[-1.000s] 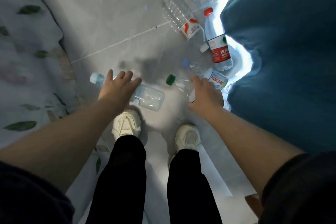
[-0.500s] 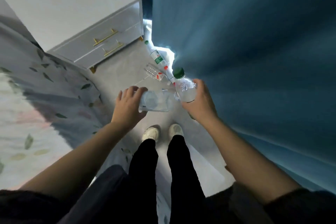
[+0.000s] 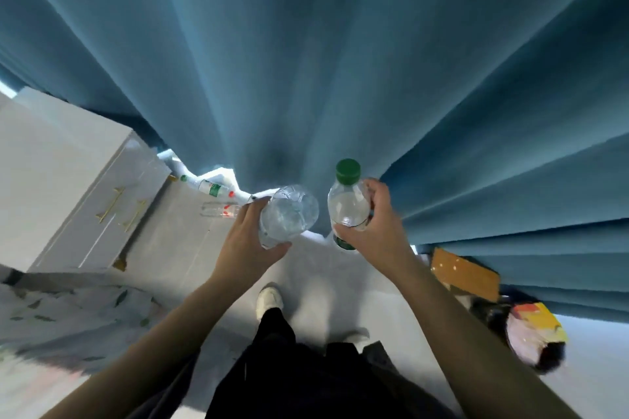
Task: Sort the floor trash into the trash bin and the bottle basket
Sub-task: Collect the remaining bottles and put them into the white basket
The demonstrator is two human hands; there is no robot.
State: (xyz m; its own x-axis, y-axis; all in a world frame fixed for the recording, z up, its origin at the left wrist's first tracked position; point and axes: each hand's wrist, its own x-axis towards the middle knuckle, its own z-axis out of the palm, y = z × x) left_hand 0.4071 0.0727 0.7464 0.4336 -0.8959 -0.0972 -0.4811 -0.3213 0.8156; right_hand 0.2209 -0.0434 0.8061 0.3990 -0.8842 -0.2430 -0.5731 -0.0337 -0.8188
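The left hand clasps a clear, crumpled plastic bottle; the right hand grips a green-capped clear bottle. More plastic bottles lie on the floor beyond the left hand, so sorting seems unfinished.

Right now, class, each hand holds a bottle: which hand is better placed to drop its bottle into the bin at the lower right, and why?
Probably the right hand: its green-capped bottle is on the bin side; the left hand would cross over.

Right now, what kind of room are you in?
Probably a bedroom: a leaf-print bedspread lies beside a white nightstand with gold handles, and long blue curtains hang to the floor.
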